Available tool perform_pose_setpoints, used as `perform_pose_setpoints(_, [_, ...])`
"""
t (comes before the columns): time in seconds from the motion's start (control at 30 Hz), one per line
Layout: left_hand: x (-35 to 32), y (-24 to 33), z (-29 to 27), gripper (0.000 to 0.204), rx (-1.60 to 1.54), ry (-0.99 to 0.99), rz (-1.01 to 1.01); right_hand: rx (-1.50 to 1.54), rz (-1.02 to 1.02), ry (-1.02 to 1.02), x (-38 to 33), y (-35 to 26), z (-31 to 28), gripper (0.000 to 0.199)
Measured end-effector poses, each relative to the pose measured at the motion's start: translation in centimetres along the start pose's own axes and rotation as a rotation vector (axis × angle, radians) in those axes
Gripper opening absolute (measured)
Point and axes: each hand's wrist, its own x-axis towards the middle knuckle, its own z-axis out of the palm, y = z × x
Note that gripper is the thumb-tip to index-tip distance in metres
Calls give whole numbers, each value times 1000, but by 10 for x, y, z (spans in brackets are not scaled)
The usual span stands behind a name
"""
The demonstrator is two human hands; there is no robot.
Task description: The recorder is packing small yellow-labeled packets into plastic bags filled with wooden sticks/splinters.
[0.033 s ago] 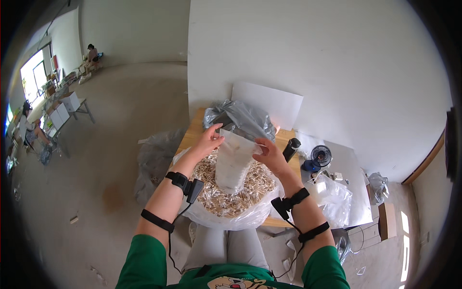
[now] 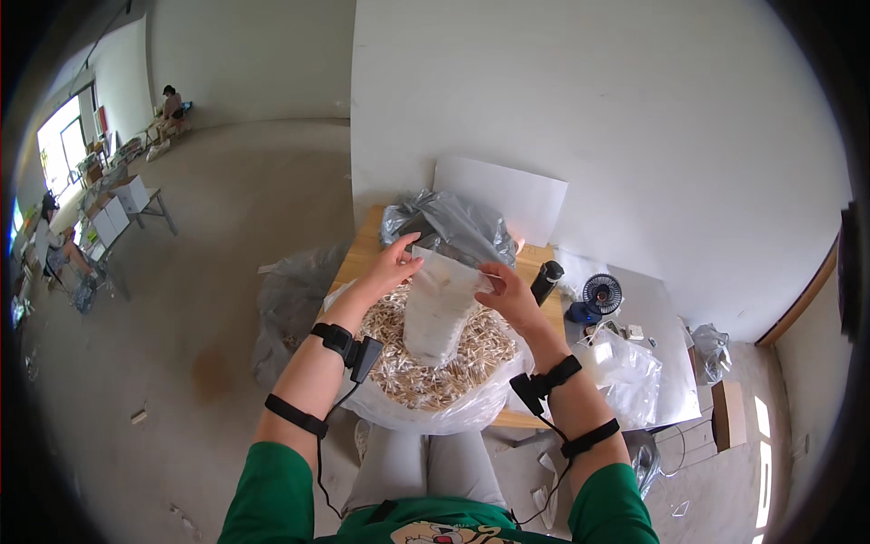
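Note:
A small clear plastic bag (image 2: 439,304) with whitish contents in its lower part hangs between my two hands. My left hand (image 2: 391,266) has its thumb and fingers at the upper left corner of this bag. Opposite it, my right hand (image 2: 507,292) pinches the upper right edge. Below lies a heap of cotton swabs (image 2: 390,363) with light wooden sticks, loose in a large clear plastic sack (image 2: 426,419). The lower end of the small bag reaches down over the heap; whether it touches the swabs, I cannot tell.
Beneath the sack is a wooden table (image 2: 362,240); a grey plastic bag (image 2: 453,222) and a black bottle (image 2: 546,282) stand on it. To the right, a small fan (image 2: 602,294) and clear bags (image 2: 625,367) occupy a grey table. Two people sit far left near white boxes (image 2: 111,220).

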Motion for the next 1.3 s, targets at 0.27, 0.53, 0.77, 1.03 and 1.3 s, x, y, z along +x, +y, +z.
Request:
perform_pose_setpoints(0.27, [12,4,-3,25,-29,-113,-100,1,5,153,-14,2,-14,31])
perform_pose_setpoints(0.53, [6,6,-3,16,105,2,-68,-146,36,196,-21,-3,-7,17])
perform_pose_setpoints(0.77, [3,24,-4,13,443,220,243,-407,-20,236,-7,-10,-7,11])
perform_pose_setpoints(1.03, [9,30,-22,15,426,347,130,-759,-44,364,18,-30,-16,16])
perform_pose_setpoints(1.3, [18,62,-24,18,441,415,218,-726,-138,467,44,-41,-27,17])
